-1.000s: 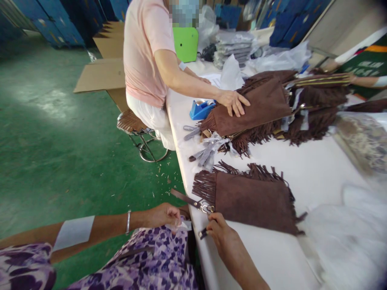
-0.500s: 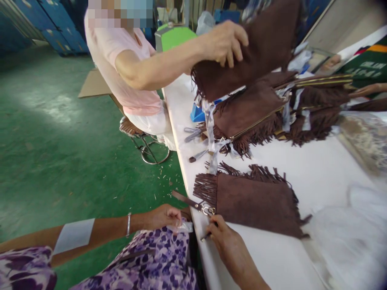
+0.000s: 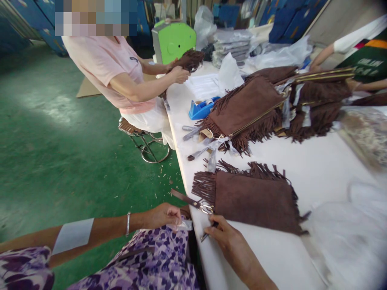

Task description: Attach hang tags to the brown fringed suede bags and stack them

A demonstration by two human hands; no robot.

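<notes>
A brown suede bag with fringe [image 3: 254, 201] lies flat on the white table before me. A short brown wrist strap [image 3: 184, 196] sticks out from its near left corner past the table edge, joined by a gold-coloured metal clasp [image 3: 207, 208]. My right hand [image 3: 228, 237] is closed at that corner, pinching a small dark, slim piece with a shiny tip [image 3: 205, 235]; its kind is unclear. Over my lap, left of the table edge, my left hand [image 3: 165, 215] pinches a piece of clear plastic [image 3: 184, 225].
More fringed bags [image 3: 248, 106] with gold zips are piled farther along the table. A blue tape dispenser [image 3: 201, 108] stands beside them. Across the corner, a co-worker in pink [image 3: 121, 76] holds a brown bundle. White plastic [image 3: 347, 237] lies at right; another person's arms reach in there.
The co-worker's raised brown bag has moved away from above the pile, to the far left end of the table. My two hands have hardly moved.
</notes>
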